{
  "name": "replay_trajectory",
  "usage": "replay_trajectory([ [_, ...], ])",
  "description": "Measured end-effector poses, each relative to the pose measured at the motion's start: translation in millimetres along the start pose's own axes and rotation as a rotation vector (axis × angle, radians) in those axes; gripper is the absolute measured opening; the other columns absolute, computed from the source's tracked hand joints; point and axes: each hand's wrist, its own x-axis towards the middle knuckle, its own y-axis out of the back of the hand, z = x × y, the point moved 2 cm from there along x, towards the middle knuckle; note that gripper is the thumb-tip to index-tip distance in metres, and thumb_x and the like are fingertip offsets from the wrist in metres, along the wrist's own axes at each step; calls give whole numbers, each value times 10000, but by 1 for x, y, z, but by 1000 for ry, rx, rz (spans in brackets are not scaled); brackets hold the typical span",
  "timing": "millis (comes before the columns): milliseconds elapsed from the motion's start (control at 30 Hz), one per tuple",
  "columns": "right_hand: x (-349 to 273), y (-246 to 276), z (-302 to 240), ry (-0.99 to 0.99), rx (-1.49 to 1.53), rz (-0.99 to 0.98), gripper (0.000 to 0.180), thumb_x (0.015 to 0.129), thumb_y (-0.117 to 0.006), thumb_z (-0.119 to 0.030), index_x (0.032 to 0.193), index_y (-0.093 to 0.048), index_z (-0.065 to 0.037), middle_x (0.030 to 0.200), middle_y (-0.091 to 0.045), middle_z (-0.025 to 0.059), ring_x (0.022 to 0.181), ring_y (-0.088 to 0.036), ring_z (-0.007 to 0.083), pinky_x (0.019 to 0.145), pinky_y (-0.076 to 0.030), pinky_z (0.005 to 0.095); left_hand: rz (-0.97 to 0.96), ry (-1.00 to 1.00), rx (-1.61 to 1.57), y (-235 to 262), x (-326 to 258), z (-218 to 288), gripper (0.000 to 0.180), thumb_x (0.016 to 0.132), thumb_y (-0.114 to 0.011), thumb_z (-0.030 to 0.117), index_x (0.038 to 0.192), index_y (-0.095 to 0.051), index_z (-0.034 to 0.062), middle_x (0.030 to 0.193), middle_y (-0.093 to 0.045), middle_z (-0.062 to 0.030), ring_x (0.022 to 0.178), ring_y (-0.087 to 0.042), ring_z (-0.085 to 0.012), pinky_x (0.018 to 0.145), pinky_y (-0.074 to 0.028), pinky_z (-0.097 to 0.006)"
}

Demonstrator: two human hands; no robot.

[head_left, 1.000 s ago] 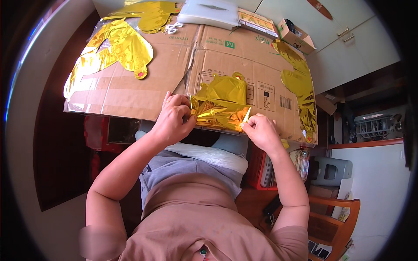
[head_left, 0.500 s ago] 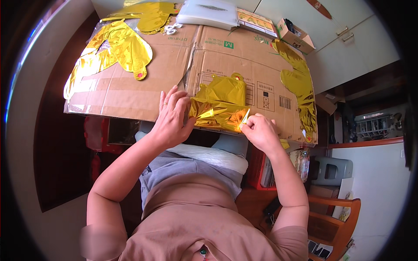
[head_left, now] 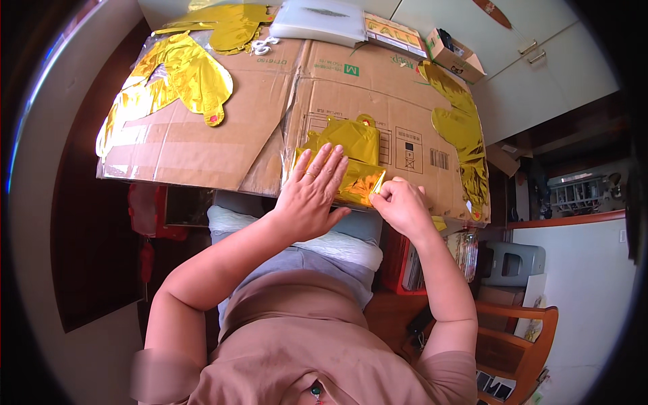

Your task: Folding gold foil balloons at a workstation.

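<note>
A gold foil balloon (head_left: pixel 352 140), flat and partly folded over, lies at the near edge of the cardboard (head_left: pixel 260 135). My left hand (head_left: pixel 307 197) rests across its left part, palm down with fingers stretched out. At the balloon's near right corner, my right hand (head_left: pixel 403 204) pinches the foil between thumb and finger. A small looped tab with a red spot shows at the balloon's far end. What lies under my left palm is hidden.
More flat gold foil balloons lie on the cardboard at the left (head_left: pixel 196 77), at the far left (head_left: pixel 236 30) and along the right (head_left: pixel 460 128). White clips or cord (head_left: pixel 262 46), a translucent plastic stack (head_left: pixel 317 21) and a small open box (head_left: pixel 455 57) sit along the back.
My left hand has moved right, from the balloon's left edge onto the foil, and now lies flatter. My right hand keeps its pinch at the corner, almost unmoved.
</note>
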Motion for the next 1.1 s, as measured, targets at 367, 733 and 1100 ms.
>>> replay_trajectory([
  [367, -5, 17, -4, 59, -250, 87, 162, 836, -713, -241, 780, -705, -89, 871, -675, 80, 911, -648, 290, 856, -418, 446, -63, -1, 11, -11, -4, -2, 945, 919, -568, 601, 1562, -287, -32, 1647, -257, -215, 1547, -192, -373, 1248, -116, -527],
  [733, 9, -56, -40, 491, -168, 253, 832, 1017, -447, -548, 1572, -266, 45, 1648, -237, 242, 1546, -194, 373, 1249, -75, 546, -27, -17, 18, -17, -4, -5, 895, 924, -543, 524, 1569, -270, -33, 1636, -281, -220, 1537, -223, -384, 1242, -131, -550],
  [1100, 10, -61, -24, 383, -269, 198, 918, 995, -451, -596, 1602, -160, 28, 1667, -151, 258, 1563, -125, 374, 1245, -56, 566, -65, 122, -5, 0, -21, -25, 980, 873, -658, 527, 1538, -284, -88, 1620, -261, -284, 1532, -217, -408, 1249, -143, -520],
])
